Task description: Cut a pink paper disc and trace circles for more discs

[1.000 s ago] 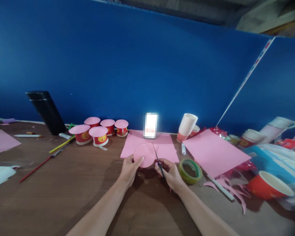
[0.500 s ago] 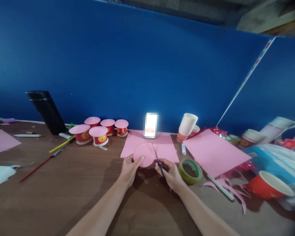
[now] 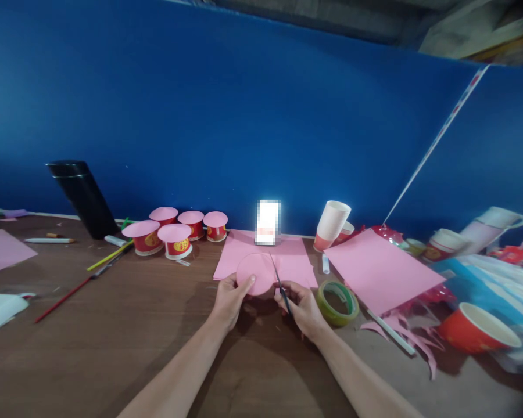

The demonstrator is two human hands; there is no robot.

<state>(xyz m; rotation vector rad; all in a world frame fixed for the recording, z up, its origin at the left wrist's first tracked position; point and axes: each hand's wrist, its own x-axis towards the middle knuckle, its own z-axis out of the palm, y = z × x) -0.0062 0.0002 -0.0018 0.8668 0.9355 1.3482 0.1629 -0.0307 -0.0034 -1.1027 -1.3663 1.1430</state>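
The left hand [image 3: 229, 302] pinches the pink paper disc [image 3: 255, 274] at its lower left, with the thumb flat on the upper face and the fingers closed beneath; part of the grip is hidden under the disc. The right hand [image 3: 304, 309] has its fingers curled closed on the scissors [image 3: 285, 297], whose blades point up and away from the person, next to the right edge of the disc. The blade opening is too small to tell. The disc is held above the table [image 3: 157, 337], over the near part of the pink paper stack [image 3: 294, 249]. A bright, pixelated screen [image 3: 267, 222] stands upright at the far side of the stack, near the blue partition [image 3: 244, 116]. The green tape roll [image 3: 340, 320] lies just beside the right hand. Further right are a large pink sheet [image 3: 381, 270], pink paper offcuts [image 3: 418, 342] and a tilted red paper cup [image 3: 466, 331]. Five red containers [image 3: 178, 247] topped with pink discs stand grouped to the left of the stack, between it and the black flask [image 3: 85, 200].
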